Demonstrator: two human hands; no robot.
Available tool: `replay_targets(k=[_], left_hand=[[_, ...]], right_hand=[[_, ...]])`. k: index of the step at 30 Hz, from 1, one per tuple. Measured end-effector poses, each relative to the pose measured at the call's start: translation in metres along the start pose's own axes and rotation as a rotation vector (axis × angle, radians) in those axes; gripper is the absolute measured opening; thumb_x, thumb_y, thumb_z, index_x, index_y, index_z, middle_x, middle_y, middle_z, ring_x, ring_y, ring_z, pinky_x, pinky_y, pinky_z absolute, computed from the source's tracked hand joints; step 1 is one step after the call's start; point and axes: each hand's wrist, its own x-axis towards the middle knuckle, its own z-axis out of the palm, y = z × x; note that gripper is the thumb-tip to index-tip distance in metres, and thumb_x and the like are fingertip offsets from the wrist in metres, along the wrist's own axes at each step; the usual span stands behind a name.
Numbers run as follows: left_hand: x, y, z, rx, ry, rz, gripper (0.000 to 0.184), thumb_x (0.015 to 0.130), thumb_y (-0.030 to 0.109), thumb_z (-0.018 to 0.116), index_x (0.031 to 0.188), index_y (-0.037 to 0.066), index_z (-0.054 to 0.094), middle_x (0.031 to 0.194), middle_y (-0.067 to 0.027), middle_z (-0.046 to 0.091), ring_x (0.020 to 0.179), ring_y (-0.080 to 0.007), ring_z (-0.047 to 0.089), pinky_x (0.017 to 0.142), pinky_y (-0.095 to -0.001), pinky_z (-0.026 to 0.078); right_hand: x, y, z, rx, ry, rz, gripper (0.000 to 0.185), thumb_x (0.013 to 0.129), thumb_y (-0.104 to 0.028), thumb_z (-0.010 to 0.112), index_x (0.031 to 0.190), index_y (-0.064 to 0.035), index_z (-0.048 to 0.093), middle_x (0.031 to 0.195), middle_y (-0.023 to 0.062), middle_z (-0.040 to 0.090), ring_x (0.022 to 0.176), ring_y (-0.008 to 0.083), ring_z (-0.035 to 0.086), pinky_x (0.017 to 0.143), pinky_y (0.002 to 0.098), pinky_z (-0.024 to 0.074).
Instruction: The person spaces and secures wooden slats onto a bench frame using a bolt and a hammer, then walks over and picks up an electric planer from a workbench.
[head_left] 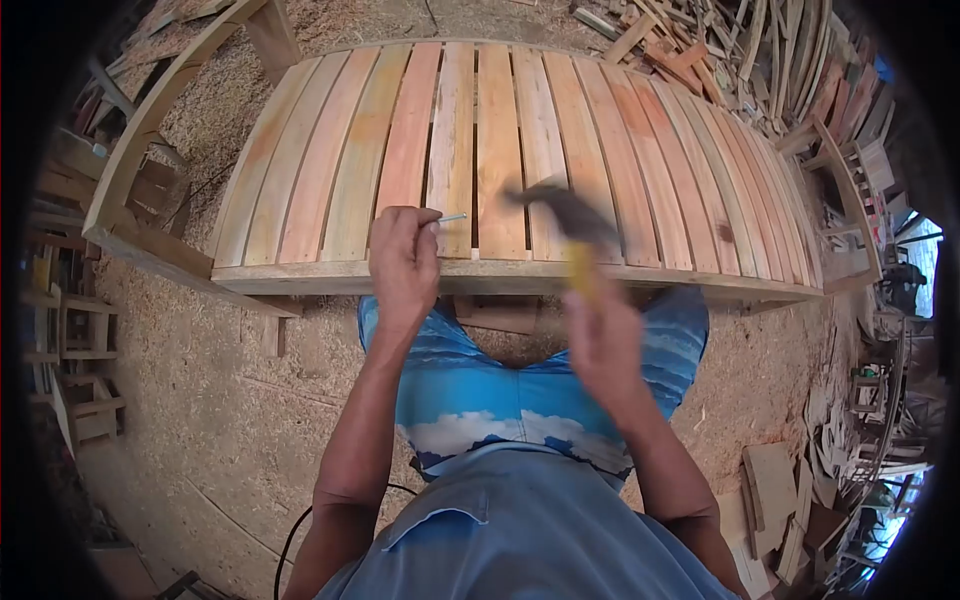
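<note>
My left hand (405,245) is closed above the front edge of the slatted wooden bench (500,160). Between its thumb and fingertips is a pale metal nail (453,217), held nearly level with its head to the right. My right hand (603,340) grips the yellow handle of a claw hammer (572,212). Motion smears the hammer, whose dark head is above the slats, right of the nail. The slats run away from me, with narrow dark gaps between several of them.
A curved wooden end frame (130,170) rises at the bench's left, and another end frame (850,200) at its right. Scrap wood (690,50) is heaped at the back right, and boards (775,490) lie lower right. Sawdust and shavings cover the floor (200,400).
</note>
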Motion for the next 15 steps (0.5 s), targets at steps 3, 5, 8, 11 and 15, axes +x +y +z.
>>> replay_targets(k=[3,5,8,11,15], left_hand=[[-0.005,-0.002,0.003,0.061,-0.068,0.082,0.012,0.099,0.004,0.072,0.109,0.005,0.079,0.104,-0.0111,0.070,0.102,-0.0352,0.065,0.091,-0.0474,0.051],[-0.001,-0.003,0.005,0.147,-0.125,0.156,0.012,0.097,0.006,0.074,0.107,0.008,0.081,0.102,-0.0080,0.070,0.102,-0.0327,0.066,0.090,-0.0463,0.050],[-0.008,-0.002,0.003,0.230,-0.185,0.199,0.013,0.094,0.011,0.079,0.105,0.015,0.086,0.102,-0.0017,0.072,0.101,-0.0273,0.066,0.089,-0.0439,0.047],[-0.010,-0.004,0.005,0.232,-0.201,0.205,0.014,0.093,0.012,0.081,0.105,0.017,0.087,0.102,-0.0003,0.073,0.101,-0.0260,0.065,0.089,-0.0435,0.047],[-0.007,-0.004,0.005,0.228,-0.225,0.193,0.015,0.092,0.012,0.081,0.105,0.018,0.088,0.102,0.0005,0.073,0.101,-0.0254,0.065,0.089,-0.0430,0.047]], right_hand=[[-0.004,-0.015,0.008,0.081,-0.203,0.179,0.065,0.115,-0.016,0.060,0.177,-0.0192,0.039,0.100,0.0266,0.077,0.088,0.0456,0.077,0.080,0.0508,0.0607],[0.003,-0.024,-0.006,0.190,-0.132,0.249,0.067,0.115,-0.018,0.060,0.178,-0.0197,0.037,0.105,0.0263,0.078,0.086,0.0416,0.077,0.080,0.0494,0.0607],[0.025,-0.062,-0.060,0.199,0.025,0.299,0.071,0.117,-0.021,0.059,0.181,-0.0179,0.030,0.100,0.0206,0.078,0.074,0.0255,0.074,0.070,0.0425,0.0604],[0.049,-0.094,-0.109,0.440,0.489,-0.016,0.057,0.121,-0.026,0.051,0.171,-0.0067,0.034,0.080,0.0055,0.061,0.059,0.0099,0.053,0.051,0.0248,0.0441],[0.063,-0.109,-0.158,0.619,0.721,-0.303,0.037,0.122,-0.040,0.046,0.132,-0.0041,0.052,0.083,0.0058,0.059,0.062,0.0150,0.055,0.055,0.0288,0.0483]])
